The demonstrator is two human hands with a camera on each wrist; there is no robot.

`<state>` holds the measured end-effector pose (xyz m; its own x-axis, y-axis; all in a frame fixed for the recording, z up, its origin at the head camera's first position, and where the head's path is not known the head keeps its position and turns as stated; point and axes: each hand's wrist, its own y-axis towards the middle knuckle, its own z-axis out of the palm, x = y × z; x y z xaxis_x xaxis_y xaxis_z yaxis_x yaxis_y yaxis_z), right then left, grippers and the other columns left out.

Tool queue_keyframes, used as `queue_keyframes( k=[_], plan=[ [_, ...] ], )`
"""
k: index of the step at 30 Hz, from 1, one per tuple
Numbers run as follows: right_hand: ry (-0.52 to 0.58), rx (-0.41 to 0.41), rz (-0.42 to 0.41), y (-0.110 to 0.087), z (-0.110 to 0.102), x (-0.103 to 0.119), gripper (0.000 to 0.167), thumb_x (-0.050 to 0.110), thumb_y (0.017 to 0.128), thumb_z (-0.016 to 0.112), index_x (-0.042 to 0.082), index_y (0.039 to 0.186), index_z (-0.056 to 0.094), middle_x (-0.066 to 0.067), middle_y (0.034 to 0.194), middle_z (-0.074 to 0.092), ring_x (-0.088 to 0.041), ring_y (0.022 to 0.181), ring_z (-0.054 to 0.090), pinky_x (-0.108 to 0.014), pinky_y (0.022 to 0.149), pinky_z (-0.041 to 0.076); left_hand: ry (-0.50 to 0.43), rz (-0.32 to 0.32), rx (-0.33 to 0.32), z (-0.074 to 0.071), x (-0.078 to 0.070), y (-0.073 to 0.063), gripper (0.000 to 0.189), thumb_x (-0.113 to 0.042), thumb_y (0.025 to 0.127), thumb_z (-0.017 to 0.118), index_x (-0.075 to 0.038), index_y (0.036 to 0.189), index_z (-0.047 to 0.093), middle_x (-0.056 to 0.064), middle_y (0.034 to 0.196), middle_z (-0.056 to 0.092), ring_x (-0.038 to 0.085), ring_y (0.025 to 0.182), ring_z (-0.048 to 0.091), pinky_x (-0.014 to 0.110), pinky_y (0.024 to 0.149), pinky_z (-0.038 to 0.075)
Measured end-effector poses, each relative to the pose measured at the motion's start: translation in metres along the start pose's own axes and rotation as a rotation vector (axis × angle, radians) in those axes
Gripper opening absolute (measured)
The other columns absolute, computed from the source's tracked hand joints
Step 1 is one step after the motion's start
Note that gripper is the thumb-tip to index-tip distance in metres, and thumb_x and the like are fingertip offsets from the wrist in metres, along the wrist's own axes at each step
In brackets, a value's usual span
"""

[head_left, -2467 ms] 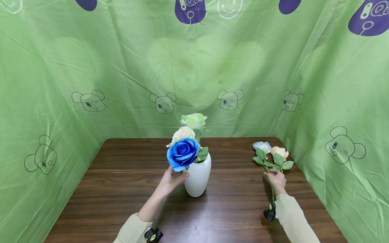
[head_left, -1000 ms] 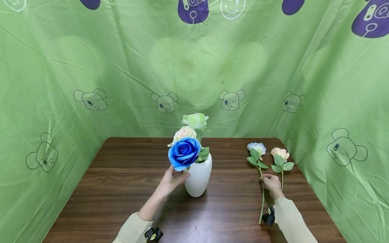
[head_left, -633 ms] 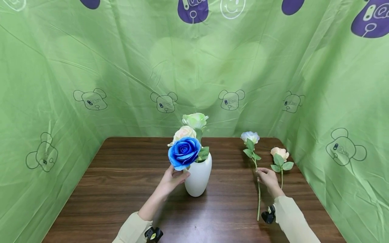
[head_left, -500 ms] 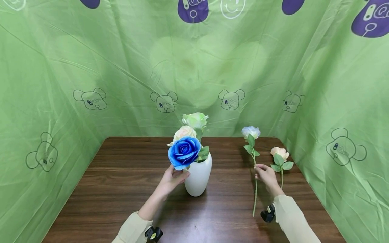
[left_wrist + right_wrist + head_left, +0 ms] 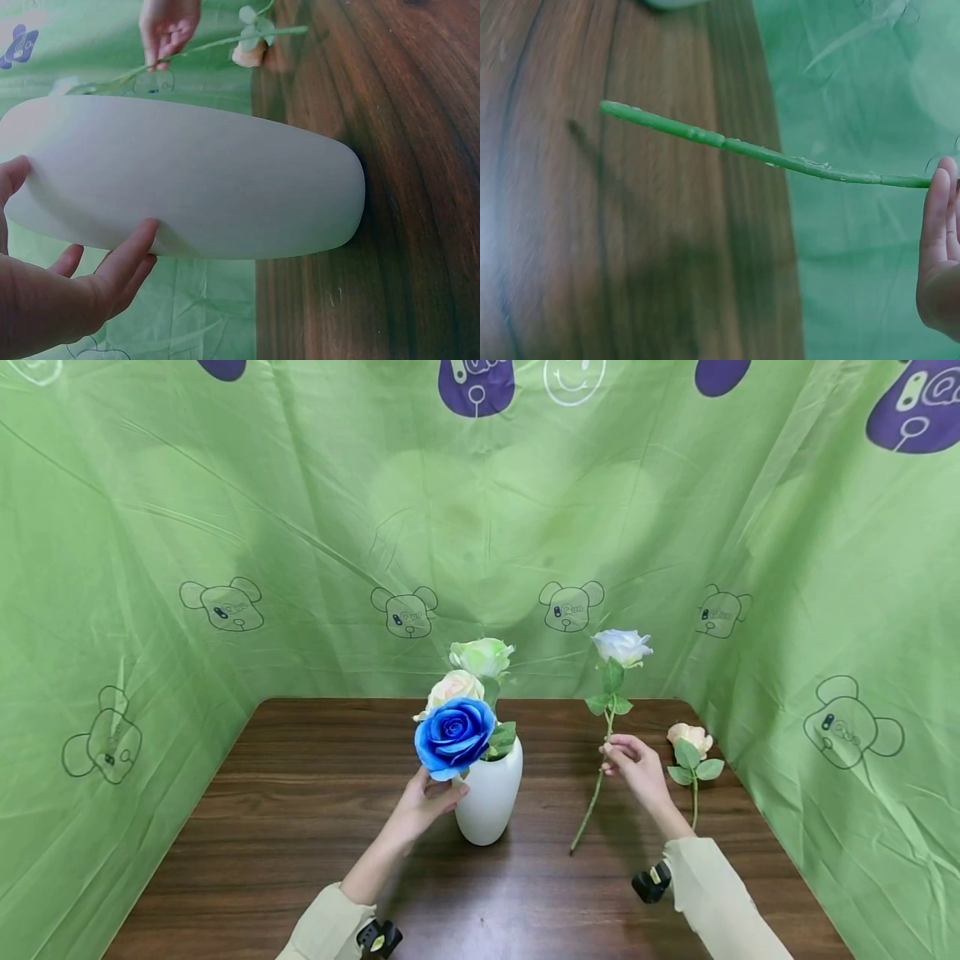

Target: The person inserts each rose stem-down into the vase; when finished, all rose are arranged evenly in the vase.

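A white vase (image 5: 487, 806) stands upright mid-table with a blue rose (image 5: 454, 739), a cream rose (image 5: 456, 691) and a pale green rose (image 5: 482, 657) in it. My left hand (image 5: 417, 810) holds the vase's upper left side, just under the blue rose. In the left wrist view its thumb and fingertips lie against the vase wall (image 5: 225, 180). Right of the vase, my right hand (image 5: 636, 767) pinches the stem of a pale blue rose (image 5: 624, 647) mid-length. The right wrist view shows the bare lower stem (image 5: 765, 155) slanting above the table.
A peach rose (image 5: 691, 739) with green leaves lies on the right of the brown wooden table (image 5: 322, 785), partly behind the right forearm. Green printed cloth (image 5: 300, 510) encloses the back and both sides.
My right hand has parted the pale blue rose from the peach one, then lifted it upward and leftward, the stem's lower end swinging left. The left hand and vase stay put.
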<state>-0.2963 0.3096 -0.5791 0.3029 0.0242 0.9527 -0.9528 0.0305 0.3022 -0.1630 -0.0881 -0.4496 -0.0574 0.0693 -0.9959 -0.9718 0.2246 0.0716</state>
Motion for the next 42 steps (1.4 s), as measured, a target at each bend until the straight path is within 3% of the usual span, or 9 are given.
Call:
queue_keyframes(
  k=[4,7,9,14,16,20,29,42],
  plan=[
    [0.056,0.004,-0.051,0.013,0.002,-0.017,0.028,0.007,0.085,0.058,-0.003,0.111,0.052,-0.024,0.096,0.059,-0.029,0.065,0.061,-0.035,0.056,0.052,0.004,-0.001,0.0,0.0,0.001,0.0,0.048,-0.012,0.082,0.064,-0.005,0.124,0.04,0.017,0.113,0.052,0.033,0.107,0.047,0.044,0.081,0.044],
    [0.136,0.045,-0.096,0.019,0.009,-0.01,0.027,0.002,0.086,0.056,-0.002,0.113,0.052,-0.023,0.098,0.059,-0.03,0.066,0.061,-0.035,0.057,0.052,-0.002,-0.001,0.0,0.0,0.001,0.0,0.049,-0.011,0.082,0.064,-0.005,0.124,0.04,0.017,0.113,0.052,0.033,0.106,0.048,0.044,0.081,0.044],
    [0.2,0.066,-0.113,0.016,0.023,0.02,0.027,0.0,0.085,0.056,-0.003,0.112,0.053,-0.022,0.097,0.06,-0.029,0.066,0.061,-0.035,0.057,0.052,-0.006,-0.001,-0.001,0.0,0.0,0.0,0.049,-0.011,0.082,0.064,-0.005,0.124,0.04,0.017,0.113,0.052,0.033,0.106,0.048,0.044,0.081,0.044],
    [0.322,0.049,-0.12,-0.014,0.082,0.151,0.019,0.002,0.083,0.06,-0.006,0.1,0.054,-0.017,0.086,0.063,-0.019,0.06,0.059,-0.027,0.055,0.05,-0.004,0.0,-0.003,0.0,0.0,0.0,0.049,-0.012,0.082,0.064,-0.006,0.124,0.04,0.017,0.113,0.052,0.033,0.106,0.048,0.044,0.081,0.044],
    [0.381,0.027,-0.113,-0.021,0.097,0.186,0.012,0.0,0.084,0.058,-0.006,0.094,0.054,-0.014,0.082,0.063,-0.015,0.058,0.057,-0.023,0.053,0.049,-0.002,0.001,-0.002,0.0,0.0,0.0,0.049,-0.012,0.082,0.064,-0.006,0.124,0.04,0.017,0.113,0.052,0.033,0.106,0.047,0.045,0.081,0.044],
    [0.542,-0.024,-0.089,-0.019,0.107,0.221,0.01,-0.01,0.084,0.051,-0.003,0.089,0.057,-0.013,0.079,0.063,-0.015,0.055,0.056,-0.021,0.052,0.048,-0.002,0.005,0.001,0.0,0.0,0.0,0.049,-0.011,0.082,0.064,-0.007,0.125,0.039,0.017,0.114,0.051,0.033,0.107,0.047,0.045,0.082,0.044],
    [0.813,-0.157,-0.128,-0.002,0.109,0.252,0.01,-0.008,0.078,0.061,-0.002,0.084,0.057,-0.015,0.079,0.06,-0.019,0.054,0.056,-0.022,0.051,0.049,-0.013,0.005,-0.003,0.0,-0.001,0.0,0.049,-0.011,0.082,0.064,-0.008,0.125,0.04,0.017,0.114,0.052,0.034,0.106,0.048,0.045,0.081,0.044],
    [0.713,-0.172,-0.349,0.007,0.12,0.273,0.013,-0.01,0.078,0.06,-0.007,0.09,0.055,-0.018,0.077,0.058,-0.021,0.054,0.057,-0.023,0.053,0.05,-0.038,-0.025,0.026,-0.002,-0.002,0.001,0.052,-0.006,0.082,0.063,-0.006,0.128,0.037,0.018,0.116,0.051,0.037,0.108,0.044,0.047,0.082,0.043]
  ],
)
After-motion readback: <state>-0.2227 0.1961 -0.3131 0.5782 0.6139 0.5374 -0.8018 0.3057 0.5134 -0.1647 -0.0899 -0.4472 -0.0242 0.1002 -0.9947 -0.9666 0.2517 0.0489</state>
